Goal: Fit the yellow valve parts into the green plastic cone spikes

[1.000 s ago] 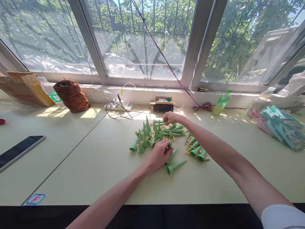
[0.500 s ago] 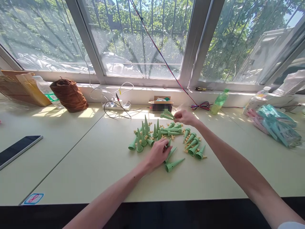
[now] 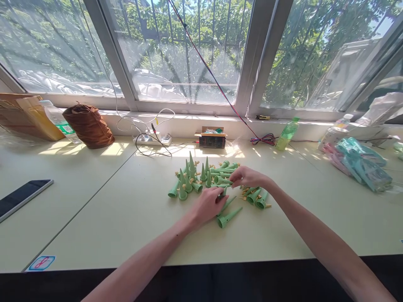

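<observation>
Green plastic plant watering spikes with small tan valves lie in a cluster mid-table. My right hand [image 3: 247,176] is closed on the narrow end of a watering spike [image 3: 221,180], its wide mouth pointing left over the pile. Whether a second one is in that grip is hard to tell. My left hand [image 3: 209,204] rests in front of the pile, fingers curled round a spike whose green tip [image 3: 224,192] shows above them. Close by that hand lies a loose spike [image 3: 228,217]. Several upright cones [image 3: 191,165] stand at the left; others [image 3: 252,196] lie under my right wrist.
Behind the pile sits a small open box [image 3: 212,140], with a power strip [image 3: 153,139] and cables to its left. A green bottle [image 3: 287,134] and plastic packets [image 3: 363,161] stand right. At left are a brown bag [image 3: 89,126] and a tablet [image 3: 23,199].
My right hand has come down and nearer from beside the box, bringing its watering spike over the pile. My left hand has barely moved.
</observation>
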A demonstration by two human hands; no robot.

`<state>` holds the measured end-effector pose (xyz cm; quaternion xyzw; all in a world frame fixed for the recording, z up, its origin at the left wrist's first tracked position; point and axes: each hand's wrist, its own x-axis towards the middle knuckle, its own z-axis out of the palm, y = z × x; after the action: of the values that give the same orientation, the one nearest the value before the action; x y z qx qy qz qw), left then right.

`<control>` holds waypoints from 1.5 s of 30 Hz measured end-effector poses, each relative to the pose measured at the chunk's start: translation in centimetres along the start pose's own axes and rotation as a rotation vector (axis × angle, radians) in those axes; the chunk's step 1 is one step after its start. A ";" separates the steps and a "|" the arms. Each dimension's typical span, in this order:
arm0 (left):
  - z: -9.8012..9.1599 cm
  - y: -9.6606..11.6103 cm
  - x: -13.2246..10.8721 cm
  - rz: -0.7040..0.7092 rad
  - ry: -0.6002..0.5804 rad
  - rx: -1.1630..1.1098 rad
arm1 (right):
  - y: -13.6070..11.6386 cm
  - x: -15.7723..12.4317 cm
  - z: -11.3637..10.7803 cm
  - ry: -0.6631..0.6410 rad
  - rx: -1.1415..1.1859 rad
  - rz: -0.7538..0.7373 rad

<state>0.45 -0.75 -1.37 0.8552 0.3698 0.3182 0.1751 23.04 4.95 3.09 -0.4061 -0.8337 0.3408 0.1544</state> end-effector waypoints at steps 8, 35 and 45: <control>-0.2 0.1 0.0 0.004 -0.025 -0.010 | -0.3 0.6 1.2 0.034 -0.089 0.064; -0.5 0.6 0.1 -0.018 0.057 -0.020 | -3.2 -4.2 0.0 0.170 -0.412 0.354; -0.7 0.7 0.3 -0.049 0.086 -0.034 | -4.0 -5.2 1.9 0.088 -0.490 0.345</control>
<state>0.51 -0.94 -0.33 0.8283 0.3923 0.3566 0.1811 22.98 -1.69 4.63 -0.5813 -0.8023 0.1329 0.0278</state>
